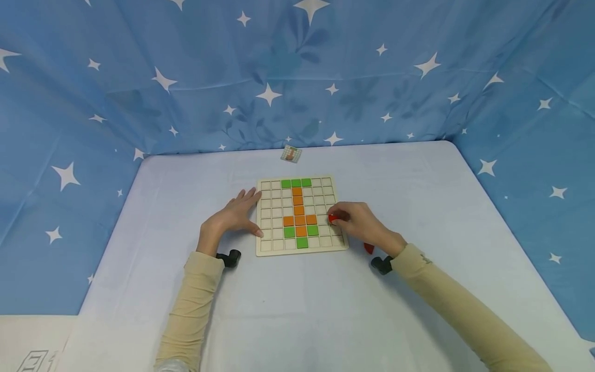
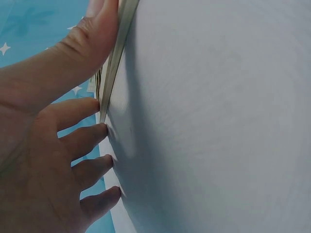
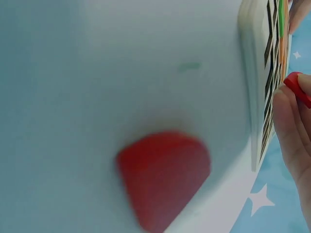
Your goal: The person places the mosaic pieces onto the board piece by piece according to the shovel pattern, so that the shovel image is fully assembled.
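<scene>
A pale gridded board [image 1: 279, 252] lies on the table, with orange tiles [image 1: 298, 210] in a column and a short crossing row. Green tiles [image 1: 296, 183] fill a row at its top, and a few more sit near its bottom. My left hand [image 1: 234, 213] is spread at the board's left side, thumb and fingers touching its edge. Over the board's right columns, my right hand [image 1: 360, 221] pinches a red piece [image 3: 294, 83] between thumb and fingers; part of it is hidden by them. A second red piece [image 3: 165, 177], rounded on one side, lies beneath the right wrist.
A small printed card [image 1: 291, 154] lies behind the board near the table's back edge. White cloth [image 1: 297, 310] covers the table. A blue star-patterned curtain [image 1: 297, 77] hangs behind and along the sides. A black wrist device [image 1: 382, 265] sits under the right wrist.
</scene>
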Available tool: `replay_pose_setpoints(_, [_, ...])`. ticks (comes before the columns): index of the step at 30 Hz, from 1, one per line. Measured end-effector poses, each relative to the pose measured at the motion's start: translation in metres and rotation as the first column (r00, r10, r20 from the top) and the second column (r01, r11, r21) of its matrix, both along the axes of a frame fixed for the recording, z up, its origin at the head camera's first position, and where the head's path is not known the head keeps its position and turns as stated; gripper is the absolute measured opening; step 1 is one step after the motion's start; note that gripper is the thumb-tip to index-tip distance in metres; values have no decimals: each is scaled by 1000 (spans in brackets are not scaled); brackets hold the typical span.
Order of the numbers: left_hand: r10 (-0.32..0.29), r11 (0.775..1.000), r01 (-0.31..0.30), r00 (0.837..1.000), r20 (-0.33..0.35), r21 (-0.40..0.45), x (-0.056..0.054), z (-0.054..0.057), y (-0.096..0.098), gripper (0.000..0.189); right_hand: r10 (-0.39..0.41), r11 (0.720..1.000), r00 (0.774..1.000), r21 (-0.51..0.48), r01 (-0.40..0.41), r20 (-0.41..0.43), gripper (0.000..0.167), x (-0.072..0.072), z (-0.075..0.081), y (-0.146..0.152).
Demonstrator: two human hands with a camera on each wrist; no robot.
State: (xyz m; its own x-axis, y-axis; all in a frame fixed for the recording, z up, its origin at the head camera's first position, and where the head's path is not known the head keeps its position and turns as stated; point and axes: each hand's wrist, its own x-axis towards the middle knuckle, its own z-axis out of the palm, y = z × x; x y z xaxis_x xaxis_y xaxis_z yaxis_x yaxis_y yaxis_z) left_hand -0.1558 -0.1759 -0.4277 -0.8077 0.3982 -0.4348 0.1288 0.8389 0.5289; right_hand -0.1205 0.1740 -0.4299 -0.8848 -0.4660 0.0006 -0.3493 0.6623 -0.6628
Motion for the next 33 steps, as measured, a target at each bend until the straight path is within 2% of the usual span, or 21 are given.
replay_pose_setpoints(12, [-2,1000,2,1000,-4,-9,-1,1,1,119,62,998,996,-22,-61,61,25,1,2,-22])
replay_pose_setpoints(22, [-6,1000,6,1000,-3,-11,-1,2,0,119,150,988,988,-28,-149,32,26,-2,-1,-36])
replay_pose_setpoints(33, [3,1000,-3,1000,2,-4,0,2,0,119,273,961,962,-40,-273,3,17,-2,1,-54])
